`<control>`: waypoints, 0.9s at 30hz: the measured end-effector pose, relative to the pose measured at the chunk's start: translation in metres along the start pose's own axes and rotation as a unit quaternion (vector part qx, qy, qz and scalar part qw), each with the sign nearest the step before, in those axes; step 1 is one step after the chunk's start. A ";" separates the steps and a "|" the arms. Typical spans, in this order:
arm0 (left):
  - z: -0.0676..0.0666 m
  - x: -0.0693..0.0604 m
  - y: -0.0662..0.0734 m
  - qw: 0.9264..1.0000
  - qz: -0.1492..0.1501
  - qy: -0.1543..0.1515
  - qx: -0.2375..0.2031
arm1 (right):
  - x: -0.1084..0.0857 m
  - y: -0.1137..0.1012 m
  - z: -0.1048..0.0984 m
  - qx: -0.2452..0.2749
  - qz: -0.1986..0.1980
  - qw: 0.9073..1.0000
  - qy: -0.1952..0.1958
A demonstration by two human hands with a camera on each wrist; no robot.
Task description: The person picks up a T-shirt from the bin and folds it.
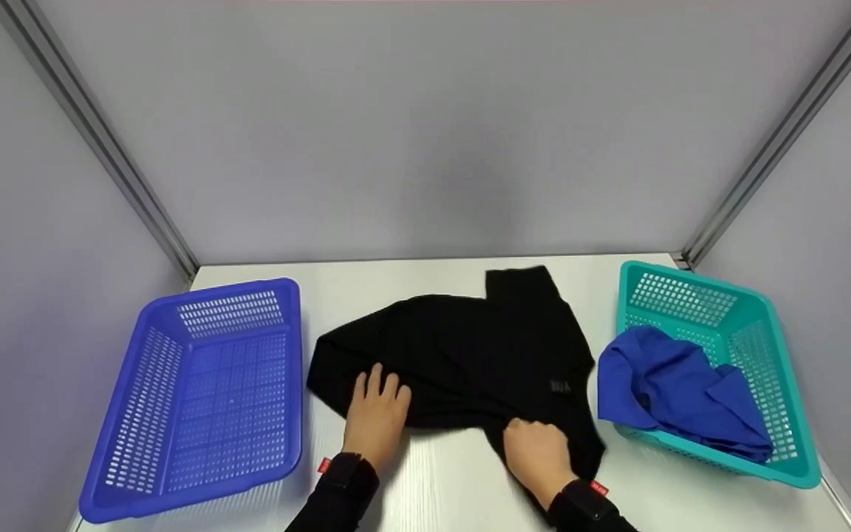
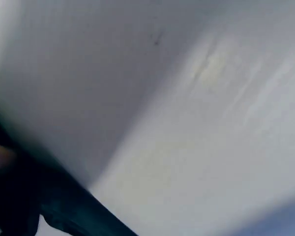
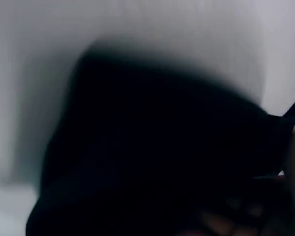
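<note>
A black shirt (image 1: 462,347) lies rumpled and partly spread on the white table, a small print (image 1: 560,386) showing near its right side. My left hand (image 1: 377,417) rests on its lower left part with the fingers straight and spread. At the lower right, my right hand (image 1: 540,452) grips the cloth in curled fingers. In the left wrist view, dark cloth (image 2: 78,201) crosses the lower left corner over the white surface. Blurred black cloth (image 3: 147,137) fills most of the right wrist view, and parts of fingers (image 3: 219,223) show dimly at its bottom.
A blue plastic basket (image 1: 294,369) with nothing in it stands at the left. On the right is a teal basket (image 1: 787,384), with a blue garment (image 1: 680,391) inside that hangs over its near left rim. Grey panels (image 1: 433,148) enclose the table's back and sides.
</note>
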State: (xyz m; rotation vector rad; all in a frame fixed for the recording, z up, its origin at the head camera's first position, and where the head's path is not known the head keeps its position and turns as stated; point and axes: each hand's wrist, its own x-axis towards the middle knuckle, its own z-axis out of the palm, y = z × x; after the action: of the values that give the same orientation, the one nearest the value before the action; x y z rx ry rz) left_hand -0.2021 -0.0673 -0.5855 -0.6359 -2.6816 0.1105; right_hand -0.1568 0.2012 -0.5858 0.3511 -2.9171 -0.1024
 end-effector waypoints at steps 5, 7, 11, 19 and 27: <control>-0.014 0.001 -0.011 1.000 -0.006 0.014 -0.002 | -0.002 -0.002 0.006 0.095 -0.088 0.991 0.037; -0.018 -0.002 -0.017 1.000 -0.008 0.012 -0.007 | -0.002 0.001 0.005 0.132 -0.118 0.984 0.027; -0.021 -0.014 -0.030 1.000 -0.024 -0.011 -0.010 | -0.002 0.013 0.002 0.158 -0.134 0.978 -0.020; -0.027 -0.036 -0.033 0.999 -0.029 -0.034 -0.016 | -0.007 0.045 0.001 0.144 -0.045 0.981 -0.126; -0.048 -0.040 -0.034 0.998 -0.012 -0.054 0.012 | -0.033 0.073 0.002 0.077 0.003 0.997 0.031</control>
State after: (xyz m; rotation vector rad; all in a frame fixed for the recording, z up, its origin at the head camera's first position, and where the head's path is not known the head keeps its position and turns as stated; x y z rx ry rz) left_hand -0.1650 -0.1162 -0.5498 -0.6053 -2.7870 0.1763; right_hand -0.1430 0.2800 -0.5875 0.3625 -2.8720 0.1338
